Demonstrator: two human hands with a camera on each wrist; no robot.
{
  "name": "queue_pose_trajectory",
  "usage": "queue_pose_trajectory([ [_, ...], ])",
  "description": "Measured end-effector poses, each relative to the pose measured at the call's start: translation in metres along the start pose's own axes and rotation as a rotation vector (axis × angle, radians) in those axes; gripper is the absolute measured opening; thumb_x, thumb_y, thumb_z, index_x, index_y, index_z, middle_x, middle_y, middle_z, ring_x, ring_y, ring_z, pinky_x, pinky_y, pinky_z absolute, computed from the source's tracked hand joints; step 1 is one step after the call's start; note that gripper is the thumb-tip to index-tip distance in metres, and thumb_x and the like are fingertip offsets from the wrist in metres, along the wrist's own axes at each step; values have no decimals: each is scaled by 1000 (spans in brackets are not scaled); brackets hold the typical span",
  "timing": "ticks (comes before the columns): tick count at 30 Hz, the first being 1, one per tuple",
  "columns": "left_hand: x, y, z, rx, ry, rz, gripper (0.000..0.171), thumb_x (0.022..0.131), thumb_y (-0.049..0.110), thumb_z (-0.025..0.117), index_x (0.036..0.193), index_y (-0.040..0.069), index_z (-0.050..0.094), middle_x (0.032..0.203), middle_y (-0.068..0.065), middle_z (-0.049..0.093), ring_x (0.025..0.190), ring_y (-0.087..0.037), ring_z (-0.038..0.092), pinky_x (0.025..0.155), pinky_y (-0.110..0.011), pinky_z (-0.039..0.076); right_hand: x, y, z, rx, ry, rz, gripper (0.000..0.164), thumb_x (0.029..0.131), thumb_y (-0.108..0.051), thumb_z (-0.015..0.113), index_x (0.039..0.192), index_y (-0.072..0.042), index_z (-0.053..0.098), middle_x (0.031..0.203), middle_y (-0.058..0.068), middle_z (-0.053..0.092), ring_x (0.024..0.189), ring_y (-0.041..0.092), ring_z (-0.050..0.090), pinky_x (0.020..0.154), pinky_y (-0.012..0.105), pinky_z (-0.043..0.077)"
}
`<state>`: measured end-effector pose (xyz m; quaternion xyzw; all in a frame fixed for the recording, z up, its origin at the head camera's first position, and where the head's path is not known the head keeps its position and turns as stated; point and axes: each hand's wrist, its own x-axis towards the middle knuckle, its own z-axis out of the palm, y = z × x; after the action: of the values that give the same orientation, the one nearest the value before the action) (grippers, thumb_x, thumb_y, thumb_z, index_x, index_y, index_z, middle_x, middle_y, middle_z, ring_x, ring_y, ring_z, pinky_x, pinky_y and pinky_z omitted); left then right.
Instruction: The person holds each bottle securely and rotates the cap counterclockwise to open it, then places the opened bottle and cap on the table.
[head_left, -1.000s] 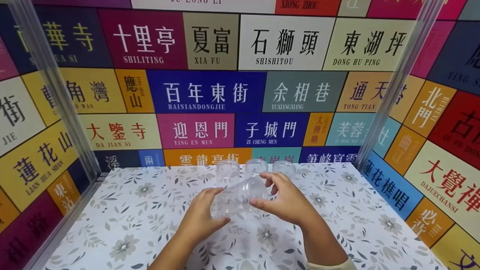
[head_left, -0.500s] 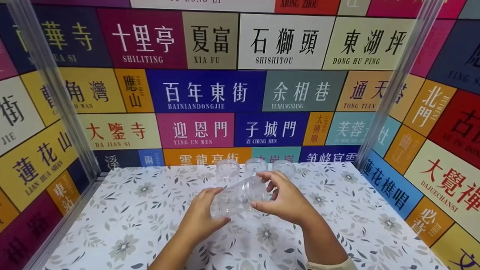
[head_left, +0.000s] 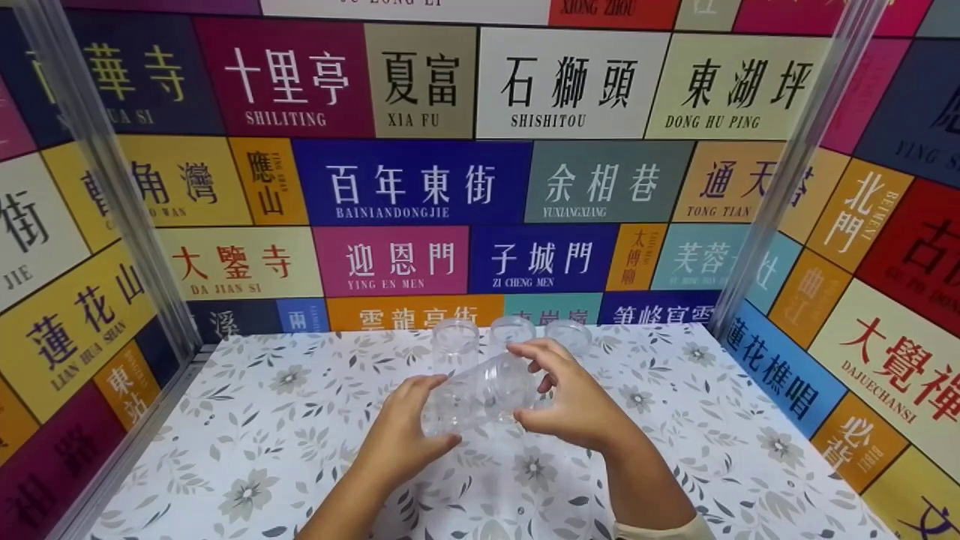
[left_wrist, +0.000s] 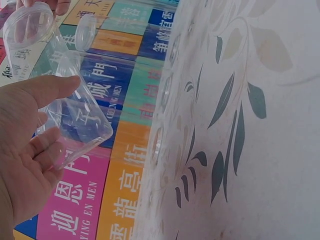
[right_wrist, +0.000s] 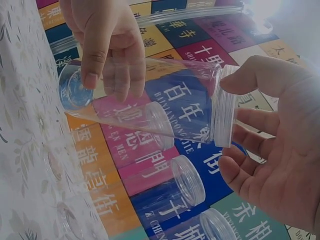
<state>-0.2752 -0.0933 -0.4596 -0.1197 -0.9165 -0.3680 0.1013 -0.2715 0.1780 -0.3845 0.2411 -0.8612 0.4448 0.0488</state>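
Note:
A clear plastic jar [head_left: 457, 401] is held tilted above the table, its capped end up and to the right. My left hand [head_left: 401, 431] grips its lower end, thumb on the near side and fingers [left_wrist: 47, 150] behind. In the right wrist view, a clear ridged screw lid [right_wrist: 226, 107] sits on the jar's mouth. My right hand [head_left: 577, 401] holds this lid by its rim, thumb on one side and curled fingers on the other. Nothing shows inside the jar.
Three more clear lidded jars stand in a row at the back: a left jar [head_left: 456, 345], a middle jar [head_left: 514, 330] and a right jar [head_left: 568, 335]. The table [head_left: 247, 487] has a leaf-patterned cover. Clear posts [head_left: 787, 172] and sign-covered walls surround it.
My right hand's fingers and thumb have shifted round the lid, the thumb moving slightly right. My left hand and the jar stay in nearly the same place.

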Motion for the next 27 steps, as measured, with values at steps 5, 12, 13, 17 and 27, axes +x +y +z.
queue_pose_trajectory([
  [5,1,0,0,1,-2,0,85,77,33,97,152,24,57,155,-6,58,147,-34,53,126,-59,43,-1,-1,0,-11,2,-15,86,75,-7,84,154,-26,57,150,-13,52,106,22,56,83,34,59],
  [12,0,1,1,-5,-5,-17,86,77,32,97,152,23,57,157,-6,57,149,-33,51,127,-59,41,-1,-1,0,-23,5,-20,89,75,-9,85,156,-27,55,152,-14,51,112,20,55,84,35,58],
  [13,1,1,1,-7,-8,-24,86,77,33,97,152,24,57,157,-6,57,149,-33,51,127,-59,41,-1,0,0,-22,5,-19,90,75,-11,87,157,-28,54,153,-13,51,112,21,55,85,35,58],
  [17,1,2,0,-10,-16,-46,85,77,34,97,152,26,56,158,-4,56,150,-32,51,127,-58,41,-1,0,-1,-17,3,2,95,77,-29,94,160,-28,49,156,-8,50,116,22,54,89,38,56],
  [27,0,1,1,-3,21,2,84,76,32,97,150,23,58,153,-3,60,146,-30,54,126,-55,44,2,0,0,-117,42,134,82,84,-61,85,154,-28,56,132,-3,63,108,19,58,82,35,53],
])
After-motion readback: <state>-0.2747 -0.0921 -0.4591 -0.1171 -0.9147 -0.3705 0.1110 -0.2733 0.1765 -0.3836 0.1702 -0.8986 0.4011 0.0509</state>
